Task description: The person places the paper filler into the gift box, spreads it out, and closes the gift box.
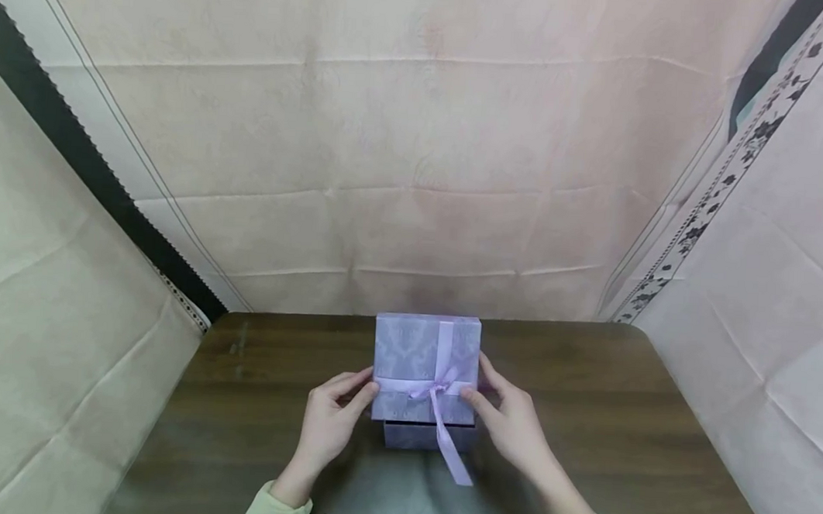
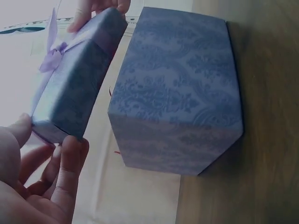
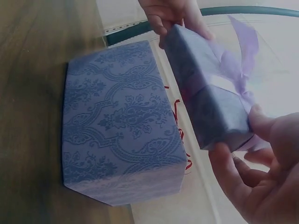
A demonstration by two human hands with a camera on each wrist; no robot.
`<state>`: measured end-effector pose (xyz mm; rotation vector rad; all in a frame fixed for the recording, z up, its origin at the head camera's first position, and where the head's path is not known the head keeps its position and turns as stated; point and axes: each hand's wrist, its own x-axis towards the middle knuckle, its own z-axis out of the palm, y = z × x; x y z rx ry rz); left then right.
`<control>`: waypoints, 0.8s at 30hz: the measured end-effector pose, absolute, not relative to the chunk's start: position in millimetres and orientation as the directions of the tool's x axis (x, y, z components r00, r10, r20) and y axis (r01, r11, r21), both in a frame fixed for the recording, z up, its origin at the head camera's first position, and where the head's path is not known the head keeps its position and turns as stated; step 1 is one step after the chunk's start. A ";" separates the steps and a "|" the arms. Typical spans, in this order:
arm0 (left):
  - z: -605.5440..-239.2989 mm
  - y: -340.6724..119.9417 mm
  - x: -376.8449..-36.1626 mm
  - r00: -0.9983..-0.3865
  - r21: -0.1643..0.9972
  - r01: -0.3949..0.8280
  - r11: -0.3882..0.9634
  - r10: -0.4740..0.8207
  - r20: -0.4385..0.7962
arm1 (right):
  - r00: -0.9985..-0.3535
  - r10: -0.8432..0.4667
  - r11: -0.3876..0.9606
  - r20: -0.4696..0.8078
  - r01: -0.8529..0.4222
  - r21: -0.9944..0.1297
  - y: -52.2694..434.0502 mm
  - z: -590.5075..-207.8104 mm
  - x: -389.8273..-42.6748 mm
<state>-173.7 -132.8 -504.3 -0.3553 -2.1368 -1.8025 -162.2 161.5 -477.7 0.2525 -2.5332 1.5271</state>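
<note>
Between both hands is a purple-blue patterned box lid (image 1: 406, 350) with a lilac ribbon tied in a bow (image 1: 438, 387). My left hand (image 1: 331, 420) pinches the lid's left edge, thumb on top and fingers below. On the opposite edge my right hand (image 1: 514, 421) grips it the same way. Under the lid stands the matching box base (image 2: 177, 70), with a damask pattern on its side. Both wrist views show a gap between the raised lid and the base (image 3: 121, 112). One ribbon tail (image 1: 452, 453) hangs over the front.
The box stands on a dark brown wooden table (image 1: 264, 404). Pale creased cloth (image 1: 417, 156) hangs behind the table and on both sides. Thin red marks (image 3: 180, 135) show past the rim of the base in the right wrist view.
</note>
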 end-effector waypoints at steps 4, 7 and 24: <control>-504.2 -129.0 -173.8 -0.944 0.932 0.322 0.165 -0.018 0.329 | -0.981 -0.058 0.469 0.187 -0.193 -0.862 163.9 -478.1 -161.6; -505.5 -127.2 -173.8 -0.958 0.941 0.278 0.191 -0.011 0.285 | -0.989 -0.054 0.460 0.141 -0.150 -0.875 166.3 -480.2 -162.1; -513.3 -118.7 -174.8 -0.978 0.947 0.203 0.250 0.010 0.207 | -0.998 -0.036 0.483 0.049 -0.060 -0.874 169.2 -485.9 -167.9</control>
